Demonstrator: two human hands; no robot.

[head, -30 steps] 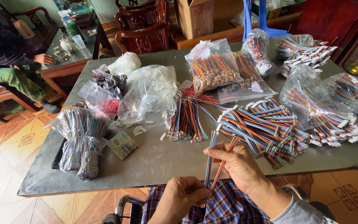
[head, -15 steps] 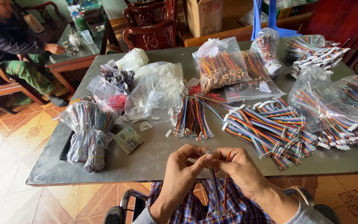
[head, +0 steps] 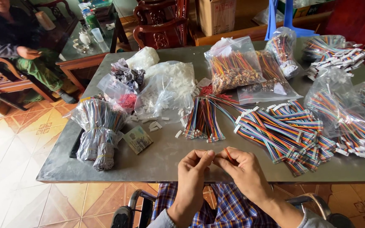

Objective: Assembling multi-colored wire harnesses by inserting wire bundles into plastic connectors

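My left hand (head: 193,171) and my right hand (head: 241,169) meet at the near edge of the grey table (head: 157,162). Together they pinch a thin strip of coloured wires (head: 228,154) between fingertips; its lower part is hidden behind my hands. Just beyond them lies a fanned bundle of ribbon wires with white plugs (head: 203,120). To the right spreads a large heap of multicoloured wire harnesses (head: 288,131).
Clear bags of wires (head: 233,65) and of white connectors (head: 165,93) stand mid-table, wrapped wire bundles (head: 96,128) at the left, more bagged harnesses (head: 351,114) at the right. A small card (head: 137,139) lies near loose white plugs. A seated person (head: 13,38) is far left beside a side table.
My right hand pulled back from the wire heap to the table's near edge, and my left hand rose to join it. Both now pinch the wire strip.
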